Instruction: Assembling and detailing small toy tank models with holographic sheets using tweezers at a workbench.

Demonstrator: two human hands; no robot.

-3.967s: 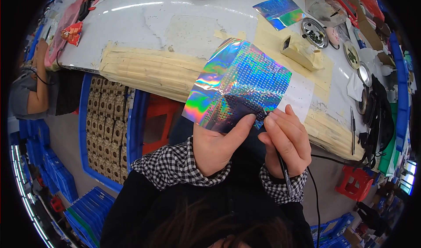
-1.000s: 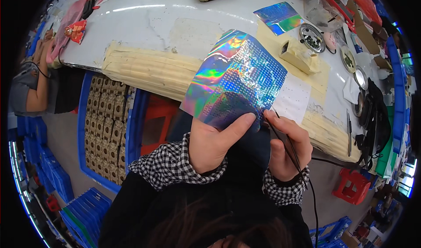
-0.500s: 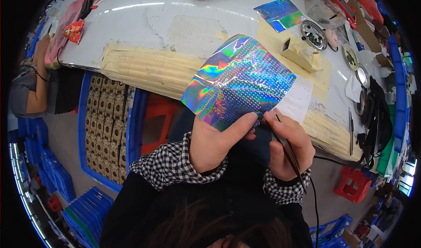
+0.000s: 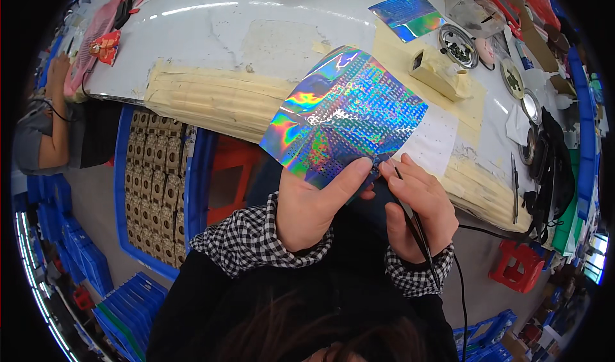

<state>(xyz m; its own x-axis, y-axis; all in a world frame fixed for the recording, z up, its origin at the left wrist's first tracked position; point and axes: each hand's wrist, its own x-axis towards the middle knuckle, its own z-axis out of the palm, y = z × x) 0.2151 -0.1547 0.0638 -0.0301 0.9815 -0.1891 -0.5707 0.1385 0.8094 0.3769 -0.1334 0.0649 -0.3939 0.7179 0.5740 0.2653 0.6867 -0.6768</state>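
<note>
Over the lap, off the near edge of the worktop (image 4: 211, 26): both hands meet at the lower border of a holographic sheet (image 4: 343, 115).
Left hand (image 4: 311, 208): clenched on the sheet's near edge, thumb stretched up across its shiny face, the other fingers hidden behind it.
Right hand (image 4: 416, 205): curled round a thin dark tool (image 4: 415, 224) in a pen-like grip, fingertips bunched just beside the left thumb at the sheet's lower right corner.
Tool: its tip is at the sheet's border; whether it touches cannot be told. A black cord (image 4: 462, 285) runs from its rear end past the wrist.
Holographic sheet: held tilted in the air, its far part overlapping the near edge of the worktop; rows of small dots cover its surface, and a dark backing shows below the thumb.
White dotted paper (image 4: 435, 141): lies on the near edge of the worktop, partly under the sheet's right side.
Second holographic piece (image 4: 407, 15): flat on the worktop toward the far right.
Tape-wrapped block (image 4: 439, 74): on the worktop, between the two shiny pieces.
Round metal dishes (image 4: 458, 45): near the right edge of the worktop.
Another person (image 4: 45, 131): seated at the left end of the worktop.
Blue crate of brown parts (image 4: 150, 183): under the near left edge of the worktop.
</note>
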